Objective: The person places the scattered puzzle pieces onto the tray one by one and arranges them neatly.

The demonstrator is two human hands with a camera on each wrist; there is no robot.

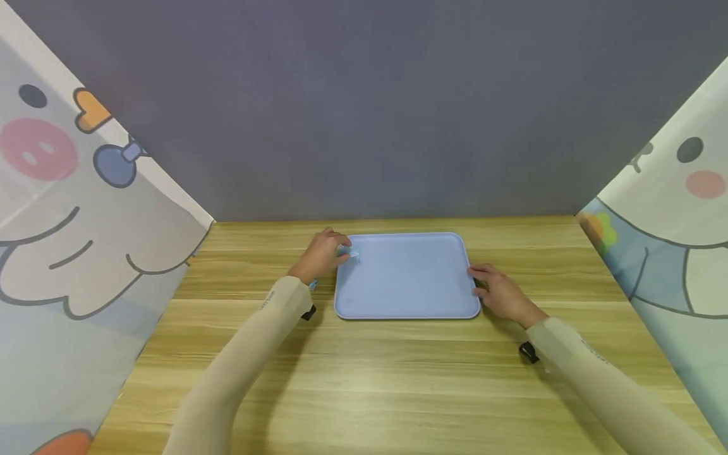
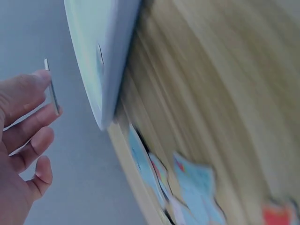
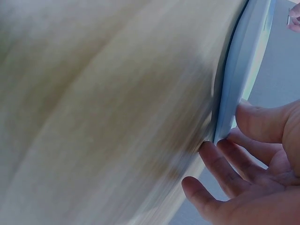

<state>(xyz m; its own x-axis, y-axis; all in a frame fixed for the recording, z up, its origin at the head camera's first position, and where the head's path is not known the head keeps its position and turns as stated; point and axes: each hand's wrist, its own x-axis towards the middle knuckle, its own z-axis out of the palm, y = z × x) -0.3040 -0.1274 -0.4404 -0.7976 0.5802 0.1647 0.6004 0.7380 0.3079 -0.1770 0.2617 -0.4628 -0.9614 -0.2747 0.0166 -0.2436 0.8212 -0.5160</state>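
Note:
A pale blue rectangular tray (image 1: 409, 281) lies on the wooden table. Over its far left corner, my left hand (image 1: 323, 254) pinches a thin, flat puzzle piece (image 2: 53, 93) between thumb and fingertips, seen edge-on in the left wrist view. Another light blue piece (image 2: 100, 61) lies inside the tray near the same corner. At the tray's right side, my right hand (image 1: 500, 294) grips the rim, with the thumb (image 3: 255, 123) on the upper edge and fingertips at the outer wall and underside.
Several light blue puzzle pieces (image 2: 194, 183) lie on the table left of the tray, mostly hidden by my left arm in the head view. A red piece (image 2: 276, 215) is near them. A grey wall (image 1: 398, 114) rises behind the table, with cartoon-printed cloths at both sides.

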